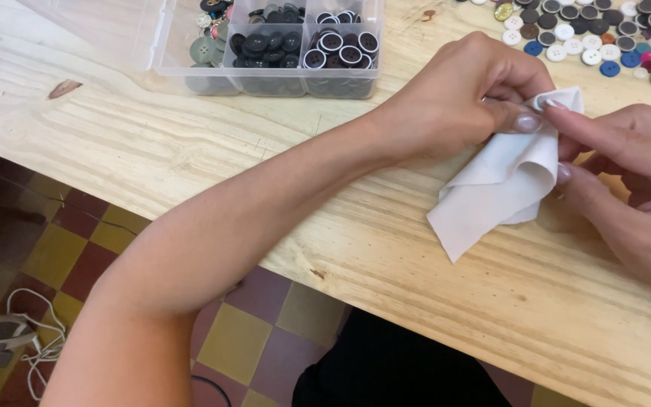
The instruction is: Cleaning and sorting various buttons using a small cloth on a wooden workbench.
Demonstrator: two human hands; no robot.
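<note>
Looking down, nearest first:
Floor: checked tiles (77, 249) in yellow and dark red show below the table edge, at lower left.
Cord: a white cord (35, 354) lies looped on the tiles by a grey object at the far lower left; what that object is cannot be told.
Lap: a dark garment (401, 369) shows under the table edge, at bottom centre.
Table: pale wood planks (190, 151) with a brown knot near the left end.
Left hand: the left hand (465, 94) reaches across from the lower left, fingers curled in, thumb and fingertips pinched shut on the top corner of the cloth.
Right hand: the right hand (634, 181) comes in from the right edge, forefinger and thumb closed on the same top corner, just touching the left thumb; its other fingers are loosely bent below.
Cloth: a small white cloth (499, 188) hangs folded from both pinches, its lower corner resting on the table, between the two hands.
In the way: the left hand covers part of the cloth's top edge, and the right hand hides the table behind it.
Box: a clear plastic box (265, 75) with compartments stands further off, left of the hands, holding dark buttons, some with white rims.
Buttons: loose buttons (597, 34) in white, grey, blue and brown lie spread at the far right, well beyond the hands.
</note>
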